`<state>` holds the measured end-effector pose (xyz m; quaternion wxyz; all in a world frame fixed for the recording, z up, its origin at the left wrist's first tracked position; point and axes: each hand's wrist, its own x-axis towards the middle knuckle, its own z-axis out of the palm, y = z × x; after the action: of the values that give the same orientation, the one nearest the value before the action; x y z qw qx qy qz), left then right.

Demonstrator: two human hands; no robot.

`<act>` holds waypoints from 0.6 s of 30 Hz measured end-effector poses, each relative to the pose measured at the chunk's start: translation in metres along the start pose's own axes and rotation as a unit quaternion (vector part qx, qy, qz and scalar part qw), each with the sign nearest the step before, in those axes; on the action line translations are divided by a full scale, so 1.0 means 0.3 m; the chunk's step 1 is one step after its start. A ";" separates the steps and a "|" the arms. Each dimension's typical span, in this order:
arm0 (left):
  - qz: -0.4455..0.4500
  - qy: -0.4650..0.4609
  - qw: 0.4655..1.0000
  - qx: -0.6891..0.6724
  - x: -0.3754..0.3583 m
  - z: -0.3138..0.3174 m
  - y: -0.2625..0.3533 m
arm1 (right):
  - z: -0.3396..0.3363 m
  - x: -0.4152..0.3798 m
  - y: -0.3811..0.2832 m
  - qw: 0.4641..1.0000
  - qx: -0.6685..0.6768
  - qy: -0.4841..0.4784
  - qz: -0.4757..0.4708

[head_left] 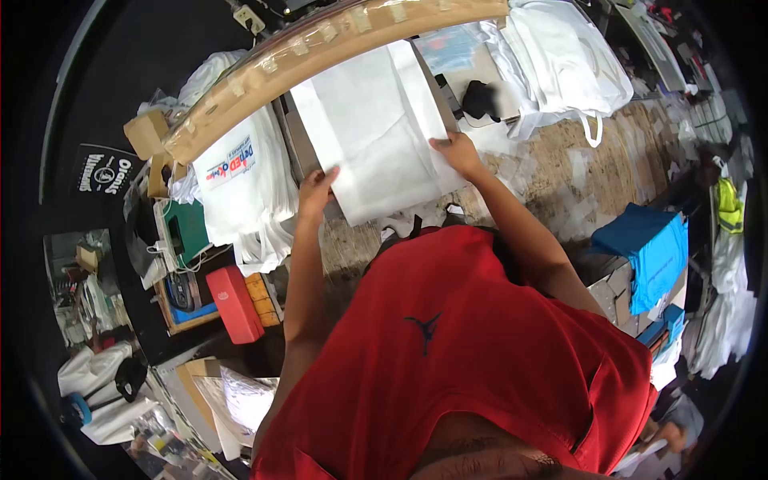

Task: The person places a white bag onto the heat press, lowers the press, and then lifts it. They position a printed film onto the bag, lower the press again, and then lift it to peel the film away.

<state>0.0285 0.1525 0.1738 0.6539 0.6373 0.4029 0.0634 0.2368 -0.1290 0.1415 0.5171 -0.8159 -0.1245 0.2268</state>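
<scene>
A white fabric sheet or bag (376, 128) lies flat across a board on the worktable (576, 172), its upper end reaching toward the long taped cardboard piece. My left hand (318, 192) pinches its left edge near the lower corner. On the opposite side, my right hand (459, 154) has its fingers closed on the right edge. Left of the sheet sits a stack of white printed bags (244, 172) with red and blue lettering. More white bags (564, 60) with handles are piled at the upper right, and a dark object (480, 100) lies beside them.
The long taped cardboard piece (336, 30) arches over the table's far side. A red box (234, 304) stands at lower left, near a green item (186, 232). Blue fabric (648, 248) drapes over boxes at right. Part of a person shows at lower right (672, 432).
</scene>
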 end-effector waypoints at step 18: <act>0.129 0.158 0.976 0.079 0.060 -0.067 -0.185 | 0.052 0.099 -0.102 0.955 -0.254 0.090 -0.127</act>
<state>0.0044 0.1691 0.1193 0.5155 0.7158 0.4191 0.2152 0.2557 -0.0906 0.1562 0.3263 -0.9147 -0.2337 0.0462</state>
